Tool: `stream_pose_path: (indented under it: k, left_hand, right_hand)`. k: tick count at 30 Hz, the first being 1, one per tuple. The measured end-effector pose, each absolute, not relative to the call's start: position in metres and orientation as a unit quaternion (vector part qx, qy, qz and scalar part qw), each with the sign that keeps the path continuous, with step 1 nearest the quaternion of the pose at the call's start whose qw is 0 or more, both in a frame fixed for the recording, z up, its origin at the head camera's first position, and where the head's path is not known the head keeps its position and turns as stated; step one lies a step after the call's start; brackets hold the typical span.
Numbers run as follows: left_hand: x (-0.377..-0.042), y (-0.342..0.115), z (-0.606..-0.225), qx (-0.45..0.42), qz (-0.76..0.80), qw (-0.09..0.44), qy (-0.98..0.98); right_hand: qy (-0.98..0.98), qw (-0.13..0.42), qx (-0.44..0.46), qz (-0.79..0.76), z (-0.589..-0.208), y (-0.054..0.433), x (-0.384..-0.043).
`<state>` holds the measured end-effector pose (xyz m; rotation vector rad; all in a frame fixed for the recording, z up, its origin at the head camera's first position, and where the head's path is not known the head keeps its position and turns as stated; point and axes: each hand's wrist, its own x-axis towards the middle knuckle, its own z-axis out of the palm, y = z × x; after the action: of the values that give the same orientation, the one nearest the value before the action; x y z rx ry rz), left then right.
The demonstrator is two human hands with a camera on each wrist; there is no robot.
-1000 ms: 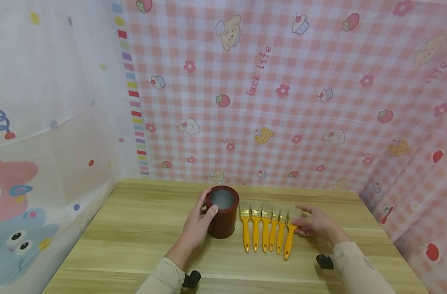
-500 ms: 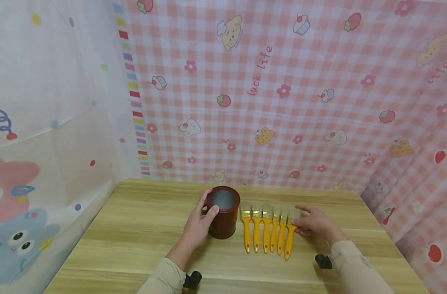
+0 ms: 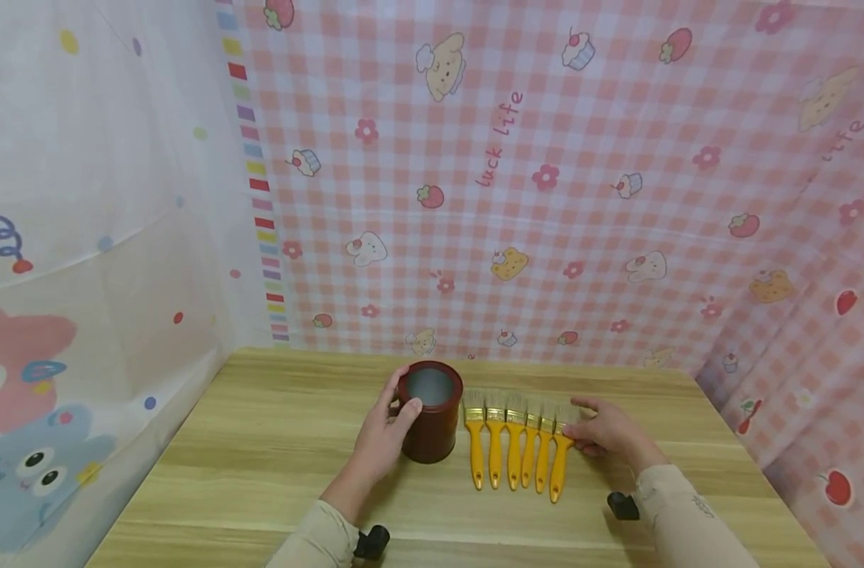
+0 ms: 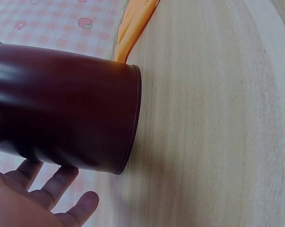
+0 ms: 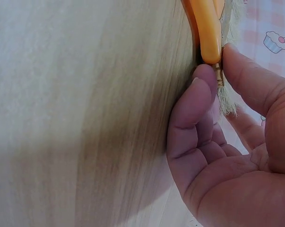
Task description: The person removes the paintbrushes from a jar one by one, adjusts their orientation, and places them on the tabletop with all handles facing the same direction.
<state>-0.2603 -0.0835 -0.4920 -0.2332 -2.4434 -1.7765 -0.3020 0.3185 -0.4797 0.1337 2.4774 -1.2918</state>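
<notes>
A dark red-brown open can point(image 3: 433, 432) stands upright on the wooden table, grey inside. My left hand point(image 3: 380, 435) holds it from the left, thumb at the rim; in the left wrist view some fingertips point(image 4: 62, 182) touch its wall. Right of the can lies a row of several flat paintbrushes point(image 3: 495, 457) with yellow handles, gold ferrules and pale bristles pointing away from me. My right hand point(image 3: 614, 435) pinches the rightmost paintbrush point(image 3: 559, 472) near its ferrule. In the right wrist view the thumb sits at the ferrule's edge point(image 5: 219, 75), curled fingers on the table side.
The wood-grain table point(image 3: 261, 442) runs back to a pink checked curtain point(image 3: 517, 213). A white cartoon-print curtain point(image 3: 140, 260) hangs at the left. Black wrist mounts point(image 3: 372, 542) stick out from both sleeves near the table.
</notes>
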Motion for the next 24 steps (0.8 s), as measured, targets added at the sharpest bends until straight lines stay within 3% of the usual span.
stream_pose_path:
  k: [24]
  left_hand:
    - [-0.2626, -0.0897, -0.4886, -0.088, -0.602, 0.040, -0.793]
  right_hand:
    - [0.877, 0.162, 0.048, -0.450, -0.4821, 0.3191, -0.3037]
